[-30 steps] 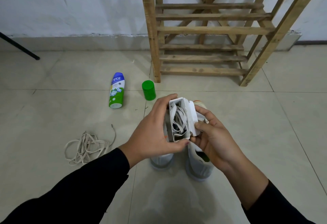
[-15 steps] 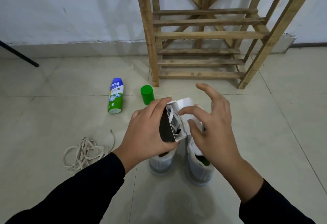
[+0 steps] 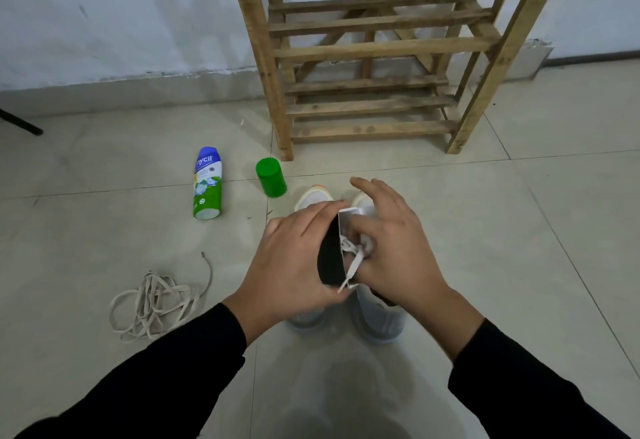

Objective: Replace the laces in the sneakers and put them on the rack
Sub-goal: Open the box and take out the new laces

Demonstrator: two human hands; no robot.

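My left hand (image 3: pixel 294 262) grips a small box (image 3: pixel 332 258), black outside and white inside, held above the shoes. White new laces (image 3: pixel 351 253) stick out of its open side. My right hand (image 3: pixel 391 248) reaches into the box, its thumb and a finger pinching the laces while the other fingers spread out. Two light grey sneakers (image 3: pixel 377 321) stand side by side on the floor under my hands, toes toward the wooden rack (image 3: pixel 374 54). A pile of old beige laces (image 3: pixel 156 303) lies on the tiles to the left.
A blue, white and green spray can (image 3: pixel 206 184) lies on the floor at left, its green cap (image 3: pixel 271 177) standing near the rack's left leg. A black rod (image 3: pixel 20 123) shows at the far left, by the white wall.
My right hand went from holding the box's flap to lifting away, then into the box onto the laces. The box has turned so its black side faces me.
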